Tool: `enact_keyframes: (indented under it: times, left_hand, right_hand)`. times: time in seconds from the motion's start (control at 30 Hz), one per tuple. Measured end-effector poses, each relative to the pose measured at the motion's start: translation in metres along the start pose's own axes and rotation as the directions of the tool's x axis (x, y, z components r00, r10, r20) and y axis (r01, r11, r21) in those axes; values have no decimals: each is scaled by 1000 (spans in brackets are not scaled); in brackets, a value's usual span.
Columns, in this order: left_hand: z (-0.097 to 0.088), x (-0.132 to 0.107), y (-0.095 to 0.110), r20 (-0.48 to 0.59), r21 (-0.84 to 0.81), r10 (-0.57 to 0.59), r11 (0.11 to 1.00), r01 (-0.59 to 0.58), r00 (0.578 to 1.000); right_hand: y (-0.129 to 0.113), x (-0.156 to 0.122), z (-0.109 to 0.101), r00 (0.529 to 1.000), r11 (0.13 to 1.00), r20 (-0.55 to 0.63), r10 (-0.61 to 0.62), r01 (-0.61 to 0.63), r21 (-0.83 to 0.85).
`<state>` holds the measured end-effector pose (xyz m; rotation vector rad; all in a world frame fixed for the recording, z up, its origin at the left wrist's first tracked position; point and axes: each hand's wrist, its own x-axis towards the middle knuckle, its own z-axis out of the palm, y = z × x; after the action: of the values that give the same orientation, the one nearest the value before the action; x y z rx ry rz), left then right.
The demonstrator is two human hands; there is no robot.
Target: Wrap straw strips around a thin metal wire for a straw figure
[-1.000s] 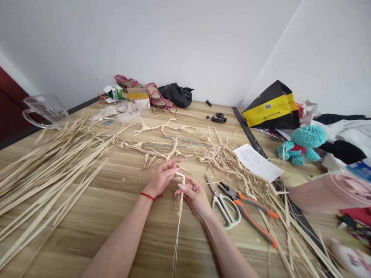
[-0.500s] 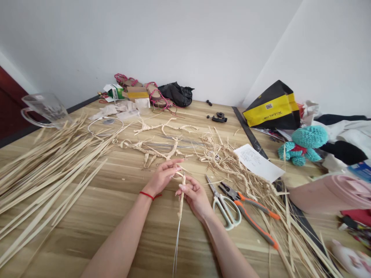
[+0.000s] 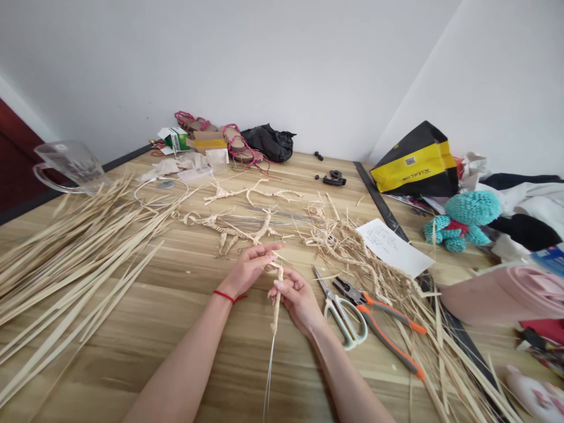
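Between my hands stands a straw-wrapped wire stem (image 3: 275,308), with bare thin wire running down from it toward the table's near edge. My right hand (image 3: 299,299) pinches the stem, and my left hand (image 3: 249,270), with a red string at the wrist, holds a straw strip at its top. Steel-bladed scissors with white handles (image 3: 344,314) lie just right of my right hand. Beyond them are orange-handled pliers (image 3: 379,323). Finished twisted straw branches (image 3: 238,229) lie ahead of my left hand.
A large bundle of straw strips (image 3: 74,252) covers the table's left side, and a tangled straw heap (image 3: 348,252) lies right. Beyond are a handwritten note (image 3: 392,247), a glass jug (image 3: 70,164), sandals (image 3: 238,144), a yellow-and-black bag (image 3: 416,164) and a teal crocheted toy (image 3: 460,220).
My hands have shifted only slightly, with the stem still between them. The whole view has drifted a little.
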<state>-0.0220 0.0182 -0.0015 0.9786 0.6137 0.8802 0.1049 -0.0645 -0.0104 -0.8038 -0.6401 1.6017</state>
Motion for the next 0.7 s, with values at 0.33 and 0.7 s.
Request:
enact_keyframes:
  times: [0.33,0.7]
  left_hand:
    - [0,1,2,25,57,-53,997,52,998]
    - [0,2,3,65,80,-72,995,67,995]
  right_hand:
    - [0,0,-1,1000,1000,15,0,1,-16]
    - [4,0,-2,999,998,21,-39,40,-45]
